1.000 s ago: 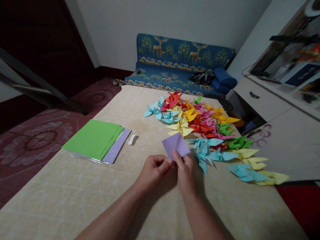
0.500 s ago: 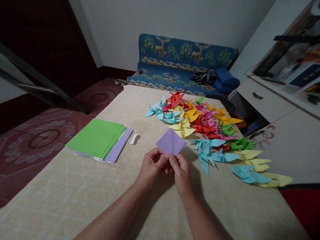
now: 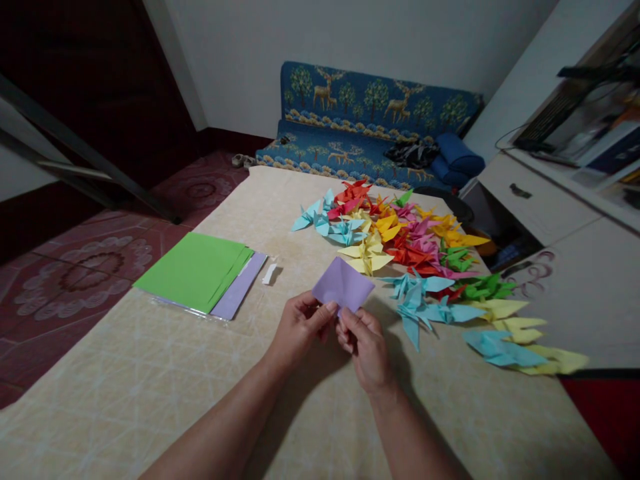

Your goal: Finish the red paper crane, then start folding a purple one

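Note:
A folded purple origami paper (image 3: 343, 283), diamond-shaped with faint creases, is held above the table between my two hands. My left hand (image 3: 306, 327) pinches its lower left edge, thumb on top. At the lower corner my right hand (image 3: 365, 340) grips it with thumb and fingers; some fingertips are hidden beneath the paper. Several folded paper cranes (image 3: 367, 253) in blue, yellow, red, orange, pink and green lie beyond and to the right of the hands.
Left on the patterned tablecloth (image 3: 200, 387) lies a stack of green paper (image 3: 195, 270) over purple sheets (image 3: 240, 287) in clear plastic. Beside it is a small white strip (image 3: 270, 274). A blue sofa (image 3: 350, 127) stands behind the table, a white cabinet (image 3: 560, 253) at right.
My right hand has shifted slightly right and lower, and its grip on the purple paper has changed. The paper's lower edges now look slightly bent. The view has shifted a little.

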`<state>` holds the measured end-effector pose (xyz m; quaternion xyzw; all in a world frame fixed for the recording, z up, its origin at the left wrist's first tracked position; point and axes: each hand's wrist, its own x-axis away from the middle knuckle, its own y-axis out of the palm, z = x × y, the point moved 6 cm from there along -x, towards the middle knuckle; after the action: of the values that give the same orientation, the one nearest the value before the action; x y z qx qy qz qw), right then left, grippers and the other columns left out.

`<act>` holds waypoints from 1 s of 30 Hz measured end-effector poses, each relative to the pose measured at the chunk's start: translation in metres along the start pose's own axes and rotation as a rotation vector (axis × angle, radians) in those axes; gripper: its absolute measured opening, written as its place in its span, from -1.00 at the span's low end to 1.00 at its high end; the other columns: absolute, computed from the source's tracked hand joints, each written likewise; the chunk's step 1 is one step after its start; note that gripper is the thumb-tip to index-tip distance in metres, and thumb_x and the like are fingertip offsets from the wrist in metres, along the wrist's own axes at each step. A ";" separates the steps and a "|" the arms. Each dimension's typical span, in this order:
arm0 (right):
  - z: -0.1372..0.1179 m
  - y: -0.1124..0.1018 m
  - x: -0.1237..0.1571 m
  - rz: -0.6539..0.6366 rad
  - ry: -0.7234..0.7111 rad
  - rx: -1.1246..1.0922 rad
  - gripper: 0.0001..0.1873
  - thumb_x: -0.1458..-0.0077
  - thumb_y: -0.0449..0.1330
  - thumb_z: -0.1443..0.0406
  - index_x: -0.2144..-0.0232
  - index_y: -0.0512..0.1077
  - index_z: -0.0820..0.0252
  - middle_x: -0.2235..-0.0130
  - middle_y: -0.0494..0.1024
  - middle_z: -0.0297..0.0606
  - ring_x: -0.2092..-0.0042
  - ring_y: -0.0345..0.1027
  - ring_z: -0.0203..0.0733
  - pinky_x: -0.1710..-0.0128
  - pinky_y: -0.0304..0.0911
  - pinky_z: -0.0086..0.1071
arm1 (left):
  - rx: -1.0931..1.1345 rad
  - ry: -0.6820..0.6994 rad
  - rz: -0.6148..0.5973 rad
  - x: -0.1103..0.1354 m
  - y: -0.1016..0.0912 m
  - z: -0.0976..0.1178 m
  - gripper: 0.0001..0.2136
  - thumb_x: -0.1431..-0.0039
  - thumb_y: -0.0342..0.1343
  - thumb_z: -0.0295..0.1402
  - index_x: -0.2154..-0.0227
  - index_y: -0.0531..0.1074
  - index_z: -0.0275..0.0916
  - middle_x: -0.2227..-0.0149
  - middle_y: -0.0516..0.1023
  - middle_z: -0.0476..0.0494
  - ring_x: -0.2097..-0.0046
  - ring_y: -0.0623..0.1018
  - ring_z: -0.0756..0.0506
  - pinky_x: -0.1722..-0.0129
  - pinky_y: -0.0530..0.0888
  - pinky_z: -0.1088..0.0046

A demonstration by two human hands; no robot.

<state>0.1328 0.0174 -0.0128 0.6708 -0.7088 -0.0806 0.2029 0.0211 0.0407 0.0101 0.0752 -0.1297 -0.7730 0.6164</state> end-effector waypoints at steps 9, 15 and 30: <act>0.000 0.006 0.004 -0.074 0.028 0.031 -0.55 0.00 0.27 0.04 0.63 0.20 0.19 0.63 0.18 -0.47 0.60 -0.07 -0.44 0.63 -0.22 -0.49 | -0.112 0.044 0.104 0.000 -0.012 -0.003 -0.56 -0.17 0.14 -0.10 0.69 0.34 -0.30 0.72 0.28 0.05 0.65 0.21 0.10 0.64 0.10 0.56; -0.004 0.009 0.005 -0.169 0.017 0.064 -0.52 -0.09 0.19 0.05 0.68 0.16 0.18 0.64 0.12 -0.47 0.60 -0.12 -0.43 0.61 -0.25 -0.45 | -0.144 0.092 0.142 -0.002 -0.018 0.005 -0.59 -0.13 0.17 -0.08 0.66 0.34 -0.27 0.70 0.24 0.08 0.65 0.20 0.09 0.65 0.11 0.55; -0.017 -0.015 0.001 0.168 -0.114 0.313 -0.67 0.10 0.36 0.06 0.32 0.56 0.13 0.32 0.62 -0.20 0.31 0.46 -0.03 0.32 0.36 -0.29 | -0.408 0.085 0.026 -0.004 -0.012 0.010 -0.51 -0.07 0.21 -0.11 0.77 0.19 -0.27 0.70 0.05 0.10 0.60 0.09 0.10 0.59 0.02 0.53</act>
<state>0.1536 0.0179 -0.0027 0.6268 -0.7767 0.0100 0.0615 0.0086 0.0483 0.0158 -0.0204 0.0548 -0.7714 0.6336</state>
